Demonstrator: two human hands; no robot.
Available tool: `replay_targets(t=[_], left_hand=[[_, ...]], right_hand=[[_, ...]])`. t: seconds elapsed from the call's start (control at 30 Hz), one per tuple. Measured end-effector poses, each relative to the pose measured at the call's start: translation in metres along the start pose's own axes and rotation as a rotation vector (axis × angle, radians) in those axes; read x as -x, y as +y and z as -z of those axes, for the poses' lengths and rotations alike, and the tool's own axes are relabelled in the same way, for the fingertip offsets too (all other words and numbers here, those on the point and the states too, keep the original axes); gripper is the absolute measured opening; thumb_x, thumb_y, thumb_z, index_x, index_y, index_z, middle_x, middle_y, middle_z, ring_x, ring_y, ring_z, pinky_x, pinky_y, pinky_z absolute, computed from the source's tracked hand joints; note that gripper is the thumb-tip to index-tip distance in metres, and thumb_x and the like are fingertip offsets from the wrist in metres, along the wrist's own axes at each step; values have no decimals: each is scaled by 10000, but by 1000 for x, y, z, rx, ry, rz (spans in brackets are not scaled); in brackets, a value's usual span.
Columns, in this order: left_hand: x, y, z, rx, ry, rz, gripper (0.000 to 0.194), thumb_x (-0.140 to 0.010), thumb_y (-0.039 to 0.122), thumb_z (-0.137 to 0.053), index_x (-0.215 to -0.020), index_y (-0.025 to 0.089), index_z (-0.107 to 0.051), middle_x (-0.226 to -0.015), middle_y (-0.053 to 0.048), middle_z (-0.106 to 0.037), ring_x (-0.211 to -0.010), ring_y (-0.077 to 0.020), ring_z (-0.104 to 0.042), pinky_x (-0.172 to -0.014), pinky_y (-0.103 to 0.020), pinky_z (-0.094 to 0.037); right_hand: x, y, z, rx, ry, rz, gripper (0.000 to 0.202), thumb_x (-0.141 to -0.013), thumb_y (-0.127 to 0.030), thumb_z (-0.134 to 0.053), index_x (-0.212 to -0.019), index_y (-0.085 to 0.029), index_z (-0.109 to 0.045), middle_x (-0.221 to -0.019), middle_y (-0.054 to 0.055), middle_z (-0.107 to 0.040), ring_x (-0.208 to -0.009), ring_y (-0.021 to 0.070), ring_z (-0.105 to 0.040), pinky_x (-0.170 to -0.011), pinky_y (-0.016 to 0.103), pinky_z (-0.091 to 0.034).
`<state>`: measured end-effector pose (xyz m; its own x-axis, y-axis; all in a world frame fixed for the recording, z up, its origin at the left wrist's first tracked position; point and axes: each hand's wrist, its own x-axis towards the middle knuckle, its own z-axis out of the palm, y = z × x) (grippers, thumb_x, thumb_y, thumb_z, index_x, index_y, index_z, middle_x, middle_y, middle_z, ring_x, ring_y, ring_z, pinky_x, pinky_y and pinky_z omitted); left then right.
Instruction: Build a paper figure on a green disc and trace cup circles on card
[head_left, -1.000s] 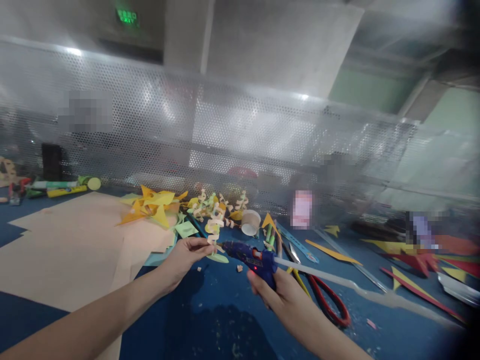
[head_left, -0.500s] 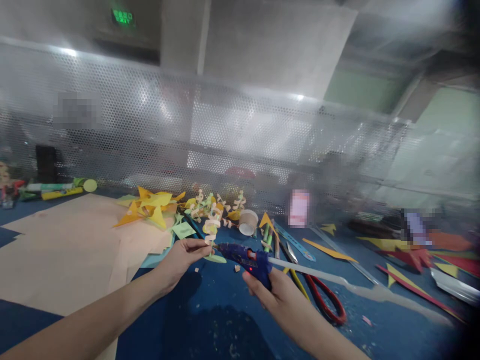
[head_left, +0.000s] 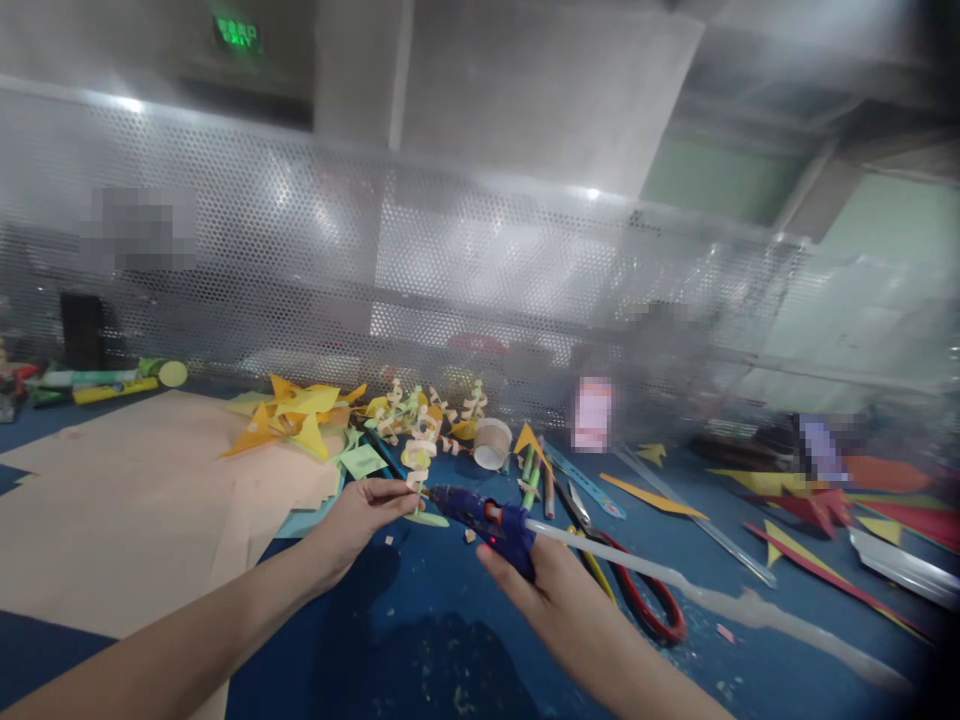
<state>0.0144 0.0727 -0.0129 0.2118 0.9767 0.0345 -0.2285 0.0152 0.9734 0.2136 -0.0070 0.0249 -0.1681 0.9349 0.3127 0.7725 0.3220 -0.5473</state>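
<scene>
My right hand [head_left: 551,590] is wrapped around a blue hot glue gun [head_left: 465,508], its small red light lit and a long translucent glue stick [head_left: 637,560] trailing out of its back. The nozzle points left, right at the fingertips of my left hand [head_left: 371,520]. Those fingers pinch the base of a small paper flower [head_left: 422,450] with pale curled strips, standing upright over a light green paper piece [head_left: 429,520]. Whether the nozzle touches the paper I cannot tell. More curled paper pieces [head_left: 474,402] stand just behind.
Pale paper sheets [head_left: 135,500] cover the left side, with yellow folded paper [head_left: 296,415] on top. A roll of tape [head_left: 492,443], red-handled scissors [head_left: 652,610], a blue ruler [head_left: 589,482] and a clear ruler [head_left: 705,530] lie around the glue gun. Paper scraps [head_left: 817,510] lie far right.
The whole view has shifted slightly to the left. Both hands, the glue gun and the paper flower keep the same arrangement.
</scene>
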Motion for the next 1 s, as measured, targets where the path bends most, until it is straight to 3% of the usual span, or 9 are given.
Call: replay_targets(t=[0.3,0.57,1.0], left_hand=[[0,3,-1,1,-4,-8,212,-538,287,-788,-690,156,-719,-708,-37,-719,-702,-160,-607,-738,-262,-416],[0,1,0,9,4,-10,214,-532,296,-792,-677,160,-714,-714,-34,-720,-719,-163,-609,-747,-262,-415],[-3,-2,1,23,-10,-5,182,-546,279,-790,-674,174,-714,-714,-22,-722,-734,-155,-607,-750,-248,-409]], right_hand=[[1,-2,1,49,-23,-8,393,-839,-454,-366,-884,-151,-612,-710,94,-638,-698,250,-605,-616,338,-458],[0,0,1,28,0,4,374,-834,-438,-372,-871,-150,-608,-766,102,-660,-729,246,-612,-648,330,-458],[-1,-1,2,41,10,110,308,-854,-376,-392,-949,-176,-605,-673,53,-618,-614,199,-572,-547,275,-430]])
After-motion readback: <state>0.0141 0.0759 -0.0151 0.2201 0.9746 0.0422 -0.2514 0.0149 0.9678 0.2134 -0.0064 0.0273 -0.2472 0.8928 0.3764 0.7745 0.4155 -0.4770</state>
